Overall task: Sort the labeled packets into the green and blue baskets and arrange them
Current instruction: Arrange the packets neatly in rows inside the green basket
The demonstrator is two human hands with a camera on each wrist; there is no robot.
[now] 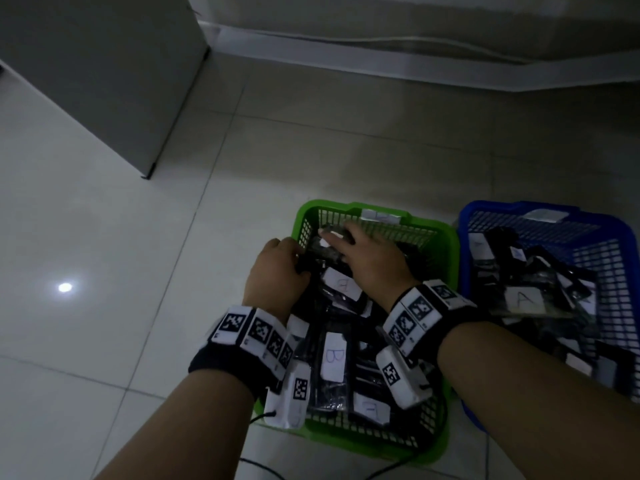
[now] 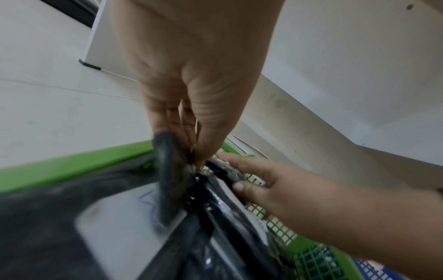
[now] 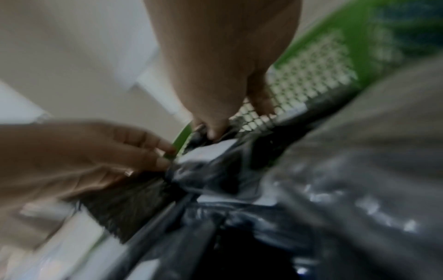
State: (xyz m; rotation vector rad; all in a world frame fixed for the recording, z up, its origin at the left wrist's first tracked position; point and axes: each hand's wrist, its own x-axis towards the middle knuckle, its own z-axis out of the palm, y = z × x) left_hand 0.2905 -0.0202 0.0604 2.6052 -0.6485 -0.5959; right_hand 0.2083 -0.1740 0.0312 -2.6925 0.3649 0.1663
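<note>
A green basket (image 1: pixel 446 237) on the floor holds several black packets with white labels marked B (image 1: pixel 334 358). To its right, a blue basket (image 1: pixel 491 206) holds packets marked A (image 1: pixel 524 299). Both hands are over the far left corner of the green basket. My left hand (image 1: pixel 298 261) pinches a dark packet (image 2: pixel 167 180) between thumb and fingers. My right hand (image 1: pixel 332 237) grips another black packet (image 2: pixel 225 170) against the far mesh wall, index finger over it and thumb under. The right wrist view is blurred, showing my right hand's fingertips (image 3: pixel 213 132) on a packet's edge.
A grey cabinet (image 1: pixel 104 81) stands at the upper left on the white tiled floor (image 1: pixel 104 271). A wall with a skirting and a cable (image 1: pixel 381 53) runs behind the baskets. A dark cable (image 1: pixel 263 465) lies on the floor in front of the green basket.
</note>
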